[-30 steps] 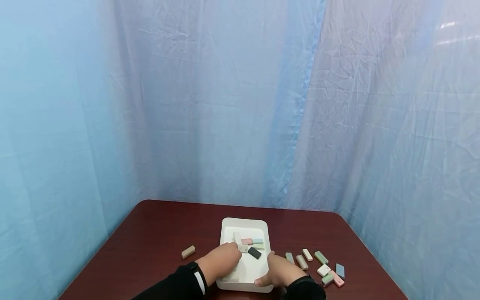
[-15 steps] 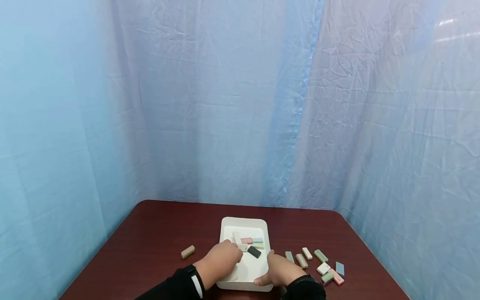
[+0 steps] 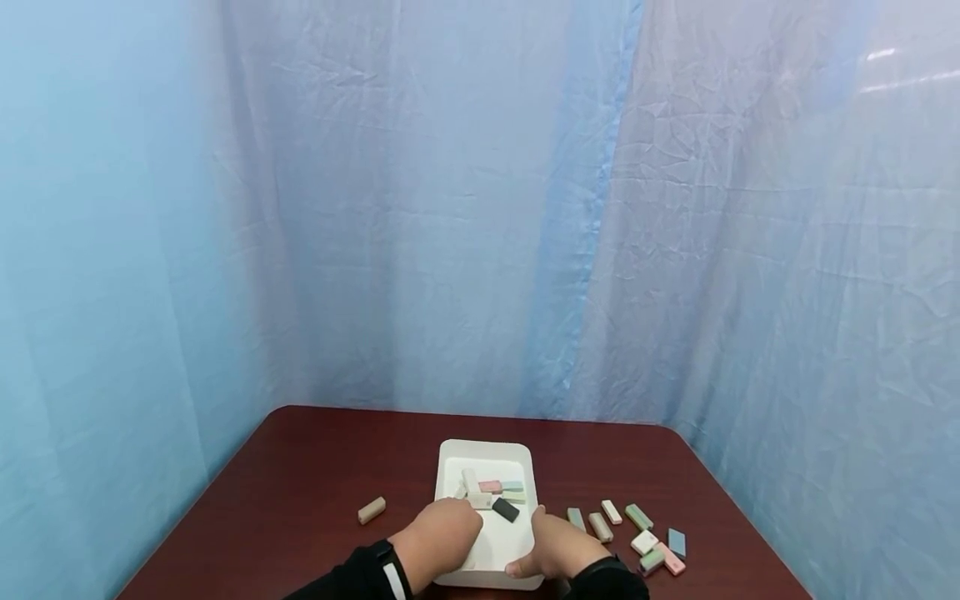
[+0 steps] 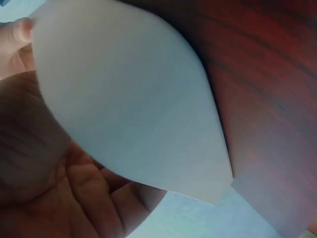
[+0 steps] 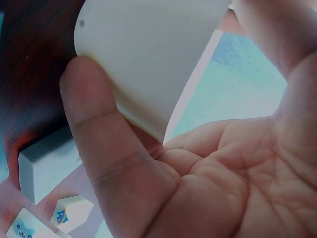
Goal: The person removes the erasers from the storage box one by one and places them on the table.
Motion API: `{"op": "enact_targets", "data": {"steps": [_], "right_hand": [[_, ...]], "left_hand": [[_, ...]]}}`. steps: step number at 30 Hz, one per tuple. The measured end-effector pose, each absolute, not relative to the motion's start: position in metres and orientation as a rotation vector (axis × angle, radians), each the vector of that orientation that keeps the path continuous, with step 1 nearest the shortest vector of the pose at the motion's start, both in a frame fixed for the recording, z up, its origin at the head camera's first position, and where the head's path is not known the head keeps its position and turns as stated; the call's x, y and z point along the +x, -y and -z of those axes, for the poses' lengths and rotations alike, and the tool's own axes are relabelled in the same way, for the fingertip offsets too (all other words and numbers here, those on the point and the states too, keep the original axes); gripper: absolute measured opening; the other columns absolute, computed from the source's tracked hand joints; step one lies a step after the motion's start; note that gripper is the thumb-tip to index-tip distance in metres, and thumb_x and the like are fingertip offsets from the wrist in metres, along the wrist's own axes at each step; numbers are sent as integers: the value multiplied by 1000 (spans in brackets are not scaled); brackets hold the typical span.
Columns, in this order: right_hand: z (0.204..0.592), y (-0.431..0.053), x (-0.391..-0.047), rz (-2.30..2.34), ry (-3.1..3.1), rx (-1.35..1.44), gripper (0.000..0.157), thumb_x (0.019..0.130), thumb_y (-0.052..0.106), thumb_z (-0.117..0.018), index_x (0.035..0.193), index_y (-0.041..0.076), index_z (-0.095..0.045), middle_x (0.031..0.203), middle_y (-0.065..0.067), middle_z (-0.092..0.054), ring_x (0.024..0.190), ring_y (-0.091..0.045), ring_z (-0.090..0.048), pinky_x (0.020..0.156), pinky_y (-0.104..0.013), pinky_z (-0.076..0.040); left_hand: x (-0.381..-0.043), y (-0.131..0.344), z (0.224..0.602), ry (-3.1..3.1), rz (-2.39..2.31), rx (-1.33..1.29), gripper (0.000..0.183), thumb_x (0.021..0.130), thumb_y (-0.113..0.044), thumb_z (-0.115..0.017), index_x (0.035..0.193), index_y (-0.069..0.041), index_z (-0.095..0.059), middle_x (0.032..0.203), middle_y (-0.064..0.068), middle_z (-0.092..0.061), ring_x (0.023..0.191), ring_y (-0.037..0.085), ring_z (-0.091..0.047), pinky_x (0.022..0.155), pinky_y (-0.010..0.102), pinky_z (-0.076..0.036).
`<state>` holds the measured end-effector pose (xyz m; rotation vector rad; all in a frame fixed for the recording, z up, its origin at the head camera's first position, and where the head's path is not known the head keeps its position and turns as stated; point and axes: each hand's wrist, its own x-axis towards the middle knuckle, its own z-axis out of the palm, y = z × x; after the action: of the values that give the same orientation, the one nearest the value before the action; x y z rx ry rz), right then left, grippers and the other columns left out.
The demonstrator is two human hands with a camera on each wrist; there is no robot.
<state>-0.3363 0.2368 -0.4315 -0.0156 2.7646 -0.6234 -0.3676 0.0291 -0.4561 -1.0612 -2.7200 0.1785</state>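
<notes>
A white rectangular tray (image 3: 487, 575) stands at the table's front, holding several small blocks that look like erasers, among them a dark one (image 3: 506, 510) and a pink one (image 3: 490, 487). My left hand (image 3: 442, 533) reaches over the tray's left rim, knuckles up. Its fingertips are hidden inside, so whether it pinches anything does not show. In the left wrist view the palm (image 4: 74, 198) lies beside the tray's outer wall. With the thumb over the rim and a finger along the outer wall, my right hand (image 3: 558, 546) grips the tray's near right corner.
Several pastel erasers lie loose to the right, including a blue one (image 3: 677, 543) and a pink one (image 3: 671, 558). A single beige eraser (image 3: 371, 510) is on the left. Under everything is a dark red table (image 3: 337, 450), with blue curtains (image 3: 450, 250) behind.
My left hand has shifted slightly toward the tray's near end, uncovering a little more by the left rim and hiding most of a white piece near the front. My right hand stays put.
</notes>
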Motion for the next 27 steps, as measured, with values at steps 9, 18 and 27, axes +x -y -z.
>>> {"op": "enact_targets", "data": {"steps": [9, 18, 27], "right_hand": [[429, -238, -336, 626, -2773, -1, 106, 85, 40, -91, 155, -17, -37, 142, -34, -61, 128, -49, -64, 105, -63, -51], [431, -238, -338, 619, -2753, 9, 106, 85, 41, -90, 156, -16, -36, 145, -34, -59, 130, -49, -62, 104, -64, -51], [430, -237, -336, 629, -2748, 5, 105, 85, 39, -91, 156, -16, -36, 145, -35, -59, 131, -51, -61, 105, -65, -50]], "left_hand": [[-364, -27, 452, 2589, -185, -1145, 18, 89, -14, -78, 76, -24, -72, 70, -7, -66, 65, 4, -58, 61, 22, -47], [-379, -12, 441, 2709, 156, -1137, 23, 94, -4, -75, 105, -22, -82, 95, -3, -70, 85, 10, -68, 74, 22, -57], [-398, 14, 435, 2767, 269, -909, 20, 93, -2, -76, 104, -17, -82, 90, -1, -68, 81, 12, -64, 73, 28, -57]]}}
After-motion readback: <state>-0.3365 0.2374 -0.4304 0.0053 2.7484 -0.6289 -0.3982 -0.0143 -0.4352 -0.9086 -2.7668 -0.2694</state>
